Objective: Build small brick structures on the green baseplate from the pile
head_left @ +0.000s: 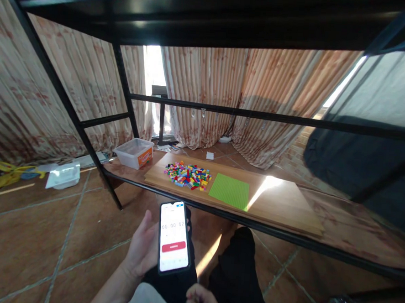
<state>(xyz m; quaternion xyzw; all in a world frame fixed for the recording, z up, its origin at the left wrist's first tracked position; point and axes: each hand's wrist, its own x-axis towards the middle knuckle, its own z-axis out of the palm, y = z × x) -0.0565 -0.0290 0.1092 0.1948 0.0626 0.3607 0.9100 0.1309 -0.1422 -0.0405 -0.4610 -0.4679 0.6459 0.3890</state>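
My left hand (140, 248) holds a smartphone (173, 259) from behind and beside it. The lit screen shows a timer reading 00:00:02 above a red button. Low in the view, near my lap, my right hand (202, 300) has its fingers curled in; whether anything is inside them is hidden. Beyond the phone, a heap of small coloured building bricks (189, 176) lies on a wooden board (274, 204). Just right of the heap lies a flat green baseplate (230, 191), with no bricks on it.
A clear plastic box (134, 153) with an orange label stands left of the board. A black metal frame (225, 110) crosses in front and overhead. Another white tray (63, 176) sits on the tiled floor at left. Curtains (207, 78) hang behind.
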